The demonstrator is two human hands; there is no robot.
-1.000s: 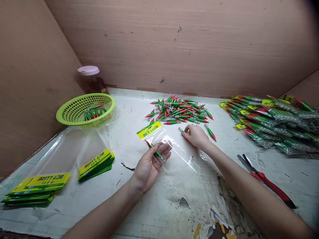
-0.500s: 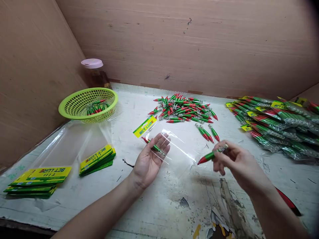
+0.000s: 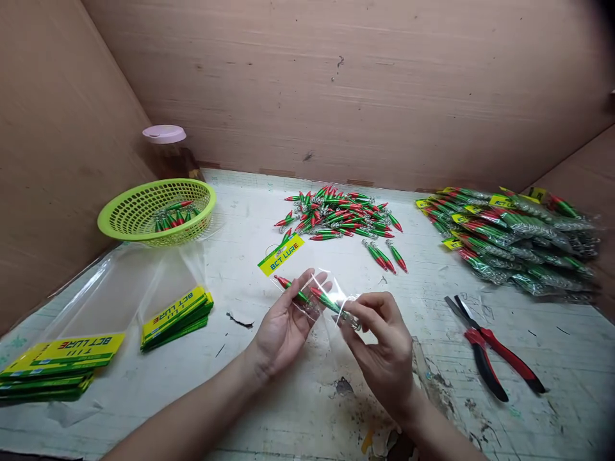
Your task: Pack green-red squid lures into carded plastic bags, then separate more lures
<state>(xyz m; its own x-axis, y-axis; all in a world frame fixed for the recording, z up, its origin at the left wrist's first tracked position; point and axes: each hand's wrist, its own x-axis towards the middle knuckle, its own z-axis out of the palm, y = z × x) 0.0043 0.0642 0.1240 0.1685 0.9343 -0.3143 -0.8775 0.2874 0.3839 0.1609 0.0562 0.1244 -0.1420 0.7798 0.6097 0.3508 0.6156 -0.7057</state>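
My left hand (image 3: 283, 333), palm up, pinches a clear plastic bag (image 3: 331, 278) under its thumb. The bag's yellow-green header card (image 3: 281, 255) reads "BCT LURE" and points away to the left. One red-and-green fishing lure (image 3: 284, 283) lies along the bag by my left thumb. My right hand (image 3: 384, 339) grips a second lure (image 3: 325, 299) by its hooked end, with the red tip toward my left palm. This lure overlaps the bag's near end; how far inside it lies is hard to tell through the shiny film.
Loose lures (image 3: 341, 214) form a pile behind my hands, with several (image 3: 379, 256) set apart. Packed lures (image 3: 519, 237) are heaped at right, near red-and-black pliers (image 3: 490, 346). At left are a green basket (image 3: 110, 221), a lidded jar (image 3: 166, 150) and carded bags (image 3: 177, 310).
My right hand has moved left with its lure, bringing it from beside the bag to the bag's near end. My left hand stays about where it was. The pliers are now uncovered.
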